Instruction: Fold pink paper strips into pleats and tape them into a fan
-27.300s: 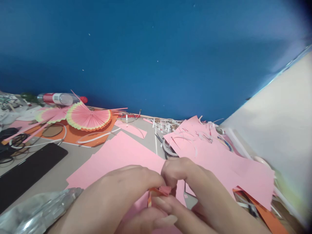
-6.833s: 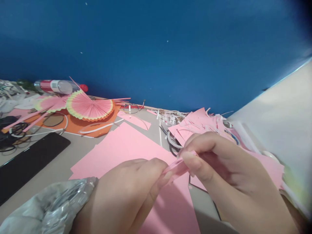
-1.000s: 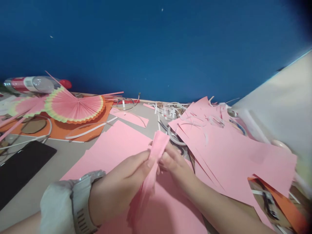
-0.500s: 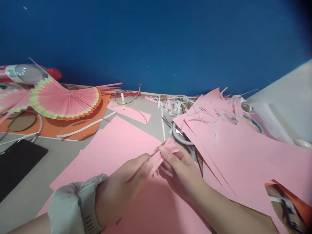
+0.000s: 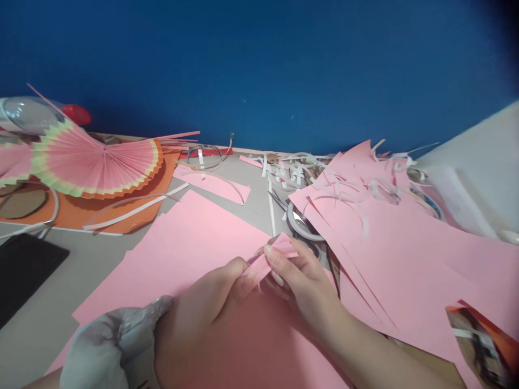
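A narrow bundle of pleated pink paper (image 5: pixel 261 266) slants between my two hands, above pink sheets (image 5: pixel 190 237) lying on the table. My left hand (image 5: pixel 221 292) is closed on its lower end, the thumb along the near side. Around the upper part my right hand (image 5: pixel 304 275) is closed, thumb on top and fingers beneath. The folds fan out slightly past the right thumb. Some of the left fingers are hidden behind the hand and paper. A grey scrunchie (image 5: pixel 107 346) sits on my left wrist.
At the left, a pleated paper fan (image 5: pixel 101 167) rests on orange paper (image 5: pixel 141 216), near a bottle (image 5: pixel 36 114) and a black phone-like slab (image 5: pixel 28 273). Rolls of tape (image 5: pixel 304 224) and white scraps lie ahead. Large pink sheets (image 5: pixel 405 254) cover the right side. A blue wall (image 5: pixel 259 70) stands behind.
My left hand has slid slightly down and left along the pleated paper, so more of it shows between the hands. The right hand keeps its hold. The view has shifted a little.
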Action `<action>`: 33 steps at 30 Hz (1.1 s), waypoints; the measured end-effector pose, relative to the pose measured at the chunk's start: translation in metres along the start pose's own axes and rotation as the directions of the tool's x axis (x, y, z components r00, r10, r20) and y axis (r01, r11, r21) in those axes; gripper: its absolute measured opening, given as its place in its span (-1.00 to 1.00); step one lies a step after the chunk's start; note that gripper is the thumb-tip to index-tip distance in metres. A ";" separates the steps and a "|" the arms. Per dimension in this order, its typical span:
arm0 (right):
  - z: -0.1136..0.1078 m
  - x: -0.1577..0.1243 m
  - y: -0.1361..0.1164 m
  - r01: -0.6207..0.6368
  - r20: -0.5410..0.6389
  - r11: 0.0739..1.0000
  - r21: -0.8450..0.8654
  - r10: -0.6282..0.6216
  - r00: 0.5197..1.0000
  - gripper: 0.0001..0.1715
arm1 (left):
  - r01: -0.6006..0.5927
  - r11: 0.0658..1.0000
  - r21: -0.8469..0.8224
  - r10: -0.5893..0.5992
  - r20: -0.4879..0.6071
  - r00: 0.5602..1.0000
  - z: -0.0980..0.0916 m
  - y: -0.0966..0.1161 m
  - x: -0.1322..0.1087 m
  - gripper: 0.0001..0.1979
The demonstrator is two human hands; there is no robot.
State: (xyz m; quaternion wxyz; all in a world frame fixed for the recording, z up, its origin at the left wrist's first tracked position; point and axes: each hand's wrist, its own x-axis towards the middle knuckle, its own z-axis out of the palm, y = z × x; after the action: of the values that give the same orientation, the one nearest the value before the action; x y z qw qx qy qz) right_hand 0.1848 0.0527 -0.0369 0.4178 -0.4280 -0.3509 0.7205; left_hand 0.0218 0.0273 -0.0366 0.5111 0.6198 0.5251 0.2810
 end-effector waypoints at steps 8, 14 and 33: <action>-0.001 0.001 0.001 0.033 0.009 0.998 -0.051 -0.032 0.999 -0.73 | -0.036 0.985 -0.167 0.024 -0.076 0.997 0.001 0.006 0.002 -0.89; 0.005 -0.002 -0.006 0.108 0.076 0.965 -0.241 -0.092 0.993 -0.87 | -0.001 1.000 0.003 0.000 0.020 1.000 0.000 0.014 0.003 -0.80; 0.001 -0.002 -0.001 0.032 -0.101 0.992 -0.119 -0.044 0.994 -0.70 | 0.150 0.976 0.156 -0.183 0.227 0.957 -0.005 0.017 0.006 -0.63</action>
State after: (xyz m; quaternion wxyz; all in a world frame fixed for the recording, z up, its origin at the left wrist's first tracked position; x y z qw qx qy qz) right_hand 0.1848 0.0513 -0.0350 0.4232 -0.4819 -0.3787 0.6672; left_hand 0.0252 0.0363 -0.0200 0.5488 0.6364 0.5279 0.1230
